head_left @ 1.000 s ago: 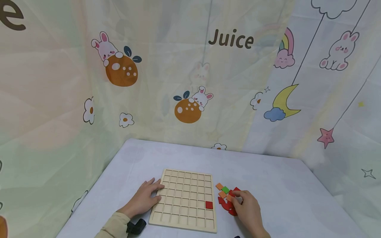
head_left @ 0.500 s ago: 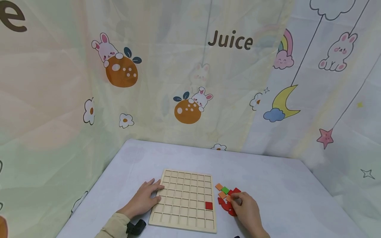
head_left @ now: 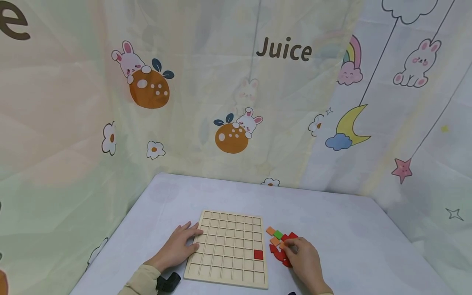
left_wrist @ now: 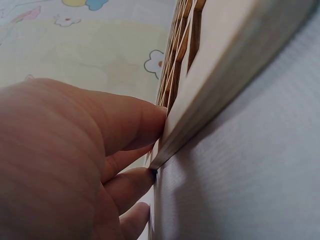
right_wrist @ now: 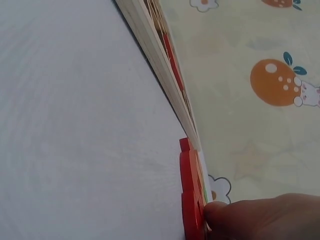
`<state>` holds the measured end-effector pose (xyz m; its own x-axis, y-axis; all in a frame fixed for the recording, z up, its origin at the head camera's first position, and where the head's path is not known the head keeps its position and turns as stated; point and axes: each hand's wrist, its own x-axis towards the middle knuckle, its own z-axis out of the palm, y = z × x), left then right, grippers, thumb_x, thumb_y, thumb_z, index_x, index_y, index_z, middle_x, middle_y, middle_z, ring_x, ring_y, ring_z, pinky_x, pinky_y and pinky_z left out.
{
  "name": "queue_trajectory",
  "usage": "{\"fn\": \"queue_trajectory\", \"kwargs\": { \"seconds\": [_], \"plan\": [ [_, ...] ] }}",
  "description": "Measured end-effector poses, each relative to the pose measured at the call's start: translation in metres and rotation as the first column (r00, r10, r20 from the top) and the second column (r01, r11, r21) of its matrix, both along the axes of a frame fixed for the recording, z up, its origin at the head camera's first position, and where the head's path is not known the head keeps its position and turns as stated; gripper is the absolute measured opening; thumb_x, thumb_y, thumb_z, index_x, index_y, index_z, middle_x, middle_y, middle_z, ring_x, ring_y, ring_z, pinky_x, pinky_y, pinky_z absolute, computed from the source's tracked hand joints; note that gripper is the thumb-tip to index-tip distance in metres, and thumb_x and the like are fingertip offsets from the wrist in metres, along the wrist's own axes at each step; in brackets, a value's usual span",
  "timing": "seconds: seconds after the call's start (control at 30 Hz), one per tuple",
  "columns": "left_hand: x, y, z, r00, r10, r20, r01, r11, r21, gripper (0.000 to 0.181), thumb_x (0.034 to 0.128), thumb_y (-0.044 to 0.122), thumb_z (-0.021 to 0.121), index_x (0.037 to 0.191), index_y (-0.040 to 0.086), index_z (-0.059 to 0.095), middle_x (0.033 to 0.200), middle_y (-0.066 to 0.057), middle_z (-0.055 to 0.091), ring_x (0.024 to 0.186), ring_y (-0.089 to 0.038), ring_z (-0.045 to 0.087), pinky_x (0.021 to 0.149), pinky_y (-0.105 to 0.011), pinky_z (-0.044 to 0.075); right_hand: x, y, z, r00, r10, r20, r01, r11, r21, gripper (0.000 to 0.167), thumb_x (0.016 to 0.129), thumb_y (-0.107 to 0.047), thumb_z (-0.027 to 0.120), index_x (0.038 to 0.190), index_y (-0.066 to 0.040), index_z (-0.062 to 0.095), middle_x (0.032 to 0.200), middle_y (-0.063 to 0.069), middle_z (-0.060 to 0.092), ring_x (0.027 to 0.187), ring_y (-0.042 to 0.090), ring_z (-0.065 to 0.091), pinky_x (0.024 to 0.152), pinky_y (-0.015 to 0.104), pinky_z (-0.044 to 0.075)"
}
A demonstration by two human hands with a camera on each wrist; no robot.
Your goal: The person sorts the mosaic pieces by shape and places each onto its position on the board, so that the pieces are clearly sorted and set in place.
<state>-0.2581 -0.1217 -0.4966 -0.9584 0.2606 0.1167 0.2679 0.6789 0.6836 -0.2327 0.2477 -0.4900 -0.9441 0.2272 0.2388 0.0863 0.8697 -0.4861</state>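
A pale wooden grid board (head_left: pixel 226 248) lies on the table with one red square (head_left: pixel 258 255) in a cell near its right side. My left hand (head_left: pixel 176 248) rests against the board's left edge, fingers spread; in the left wrist view its fingertips touch the frame's side (left_wrist: pixel 200 95). Right of the board, my right hand (head_left: pixel 305 260) has thumb and index finger together at an orange tile (head_left: pixel 282 245) and partly covers the pile. Around it lie other orange tiles (head_left: pixel 275 241), a green tile (head_left: pixel 278 234) and several red pieces (head_left: pixel 273 249). The right wrist view shows red pieces (right_wrist: pixel 189 172) beside the thumb (right_wrist: pixel 260 217).
A black object (head_left: pixel 169 282) lies by the left sleeve (head_left: pixel 141 280), below the board's left corner. Another dark object shows at the bottom edge (head_left: pixel 292 293). Behind the white-covered table (head_left: pixel 324 221) hangs a printed cloth (head_left: pixel 191 82).
My right hand has shifted very slightly left over the pieces. My left hand, the board and the red square on it keep their places.
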Motion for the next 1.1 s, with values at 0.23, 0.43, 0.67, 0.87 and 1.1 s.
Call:
{"fn": "queue_trajectory", "kwargs": {
  "seconds": [0.23,0.43,0.67,0.87,1.1],
  "plan": [
    [0.001,0.001,0.001,1.0,0.003,0.0,-0.003,1.0,0.001,0.036,0.0875,0.014,0.07,0.123,0.013,0.066,0.148,-0.012,0.047,0.145,-0.04,0.024,0.121,-0.056,0.009,-0.002,0.0,-0.001,1.0,0.005,-0.005,-0.005,1.0,0.009,0.019,0.078,-0.018,0.083,0.094,-0.009,0.077,0.086,0.0,0.064,0.08,0.018,0.057,0.081,0.045,0.057],
    [0.001,0.0,0.002,1.0,0.0,-0.002,0.0,1.0,0.001,0.035,0.0881,0.014,0.069,0.123,0.014,0.066,0.148,-0.012,0.047,0.145,-0.04,0.024,0.121,-0.056,0.009,-0.005,0.0,0.001,0.999,0.033,-0.029,-0.032,0.999,0.038,0.018,0.078,-0.021,0.082,0.092,-0.01,0.078,0.081,-0.003,0.063,0.075,0.015,0.057,0.073,0.039,0.057],
    [-0.001,-0.001,-0.002,1.0,0.002,-0.007,-0.002,1.0,0.003,0.035,0.0887,0.015,0.069,0.123,0.015,0.066,0.148,-0.011,0.047,0.145,-0.039,0.024,0.121,-0.056,0.009,-0.005,0.0,0.003,0.999,0.023,-0.031,-0.021,0.998,0.065,0.017,0.078,-0.021,0.082,0.09,-0.009,0.078,0.081,-0.001,0.064,0.076,0.017,0.059,0.075,0.042,0.057],
    [-0.001,-0.001,-0.002,1.0,0.005,-0.003,-0.004,1.0,0.004,0.035,0.0883,0.015,0.07,0.123,0.015,0.066,0.148,-0.011,0.046,0.145,-0.039,0.024,0.12,-0.056,0.01,-0.003,0.003,0.005,1.0,0.004,-0.012,-0.004,0.998,0.068,0.018,0.078,-0.018,0.082,0.093,-0.008,0.078,0.083,0.0,0.064,0.077,0.018,0.059,0.075,0.043,0.058],
    [-0.001,-0.001,-0.001,1.0,0.009,0.002,-0.009,1.0,0.005,0.036,0.0881,0.014,0.069,0.124,0.014,0.066,0.149,-0.011,0.046,0.145,-0.039,0.023,0.121,-0.056,0.01,-0.001,0.011,0.006,1.0,0.004,0.017,-0.004,0.999,0.049,0.021,0.078,-0.012,0.078,0.098,-0.003,0.076,0.09,0.006,0.066,0.075,0.019,0.058,0.067,0.037,0.059]
  ]
}}
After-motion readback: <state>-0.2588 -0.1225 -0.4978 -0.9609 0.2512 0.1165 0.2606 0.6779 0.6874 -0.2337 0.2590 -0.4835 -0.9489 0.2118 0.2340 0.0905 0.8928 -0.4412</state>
